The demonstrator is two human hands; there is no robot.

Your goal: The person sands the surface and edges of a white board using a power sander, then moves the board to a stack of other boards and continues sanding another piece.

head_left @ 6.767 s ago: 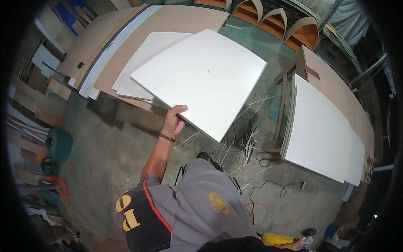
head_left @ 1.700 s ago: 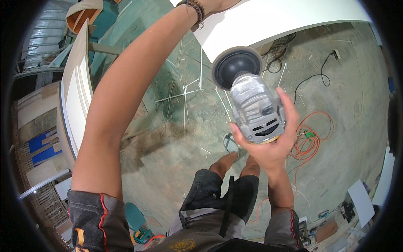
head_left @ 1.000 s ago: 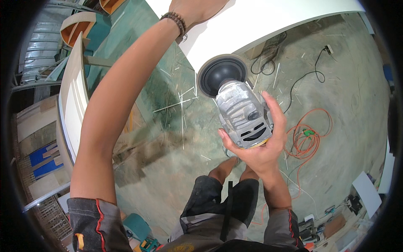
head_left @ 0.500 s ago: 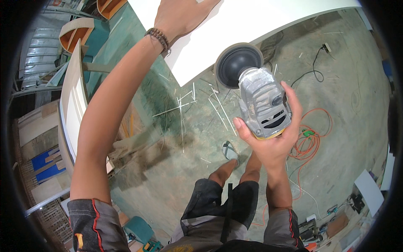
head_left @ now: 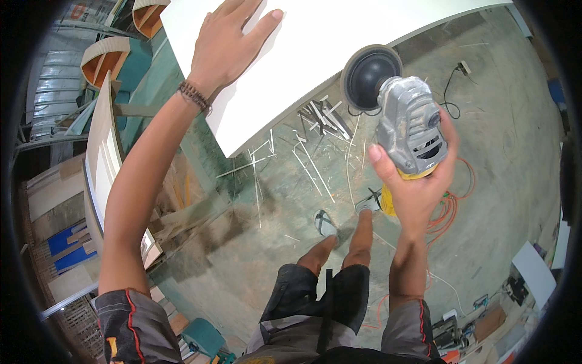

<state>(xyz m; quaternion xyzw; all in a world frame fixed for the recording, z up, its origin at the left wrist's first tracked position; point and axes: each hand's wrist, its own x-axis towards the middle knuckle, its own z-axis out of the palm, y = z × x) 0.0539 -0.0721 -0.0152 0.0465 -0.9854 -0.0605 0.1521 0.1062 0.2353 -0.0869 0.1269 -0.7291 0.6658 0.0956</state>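
My left hand (head_left: pixel 227 51) rests palm down on a large white panel (head_left: pixel 327 36), with its fingers and thumb spread. A beaded bracelet circles that wrist. In my right hand (head_left: pixel 421 194) is a disc sander (head_left: pixel 409 127) with a dusty grey metal head, its yellow body mostly hidden by my palm. My fingers wrap round the tool. Its round black pad (head_left: pixel 371 76) overlaps the panel's near edge in the view; whether the two touch I cannot tell.
White offcut strips (head_left: pixel 324 118) litter the floor beneath the panel. An orange cord (head_left: pixel 445 215) lies coiled at right, and a black cable ends in a socket (head_left: pixel 464 68). Curved wooden pieces (head_left: pixel 103 60) stand at far left. My sandalled feet (head_left: pixel 325 223) are below.
The sander has moved right and slightly up along the panel's edge. My left hand and the panel's corner appear further left and lower. My other foot and more offcuts now show.
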